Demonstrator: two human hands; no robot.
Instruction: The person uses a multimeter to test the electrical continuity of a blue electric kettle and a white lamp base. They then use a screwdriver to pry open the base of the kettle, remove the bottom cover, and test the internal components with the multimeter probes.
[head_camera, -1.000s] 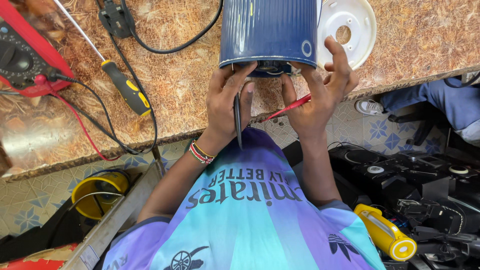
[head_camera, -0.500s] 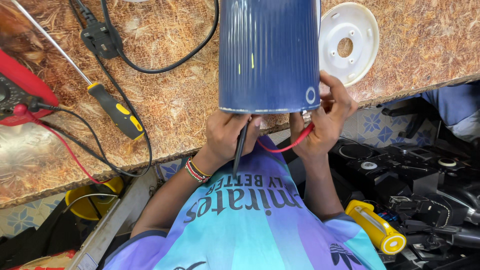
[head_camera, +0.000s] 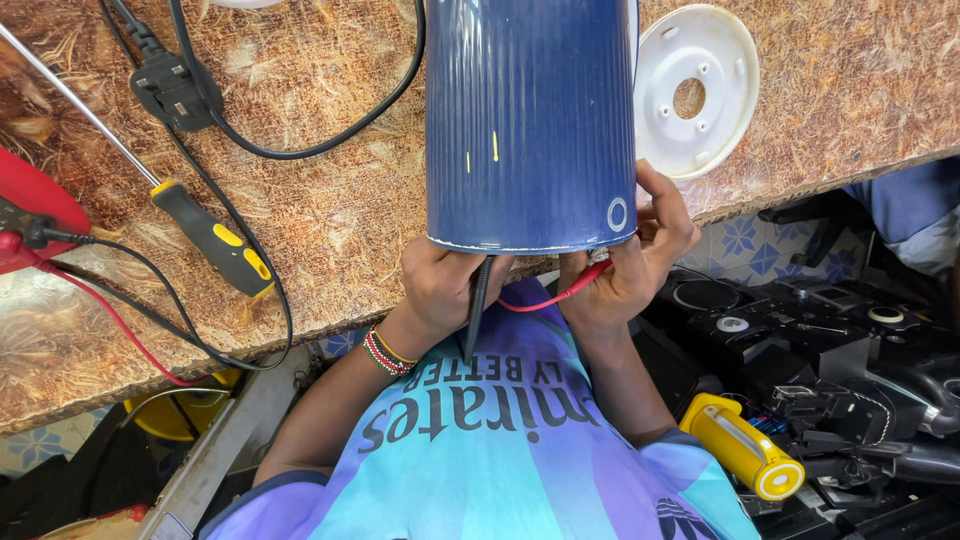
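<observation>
Your left hand grips one black probe, right hand one red probe, both under one ribbed blue cylinder.

Bright, even daylight fills the scene. The bench shows soft sheen at its left edge, and the blue ribbed cylinder carries faint vertical highlights. Shadows stay soft. Focus is sharp throughout; straight edges bow slightly near the frame borders.
</observation>
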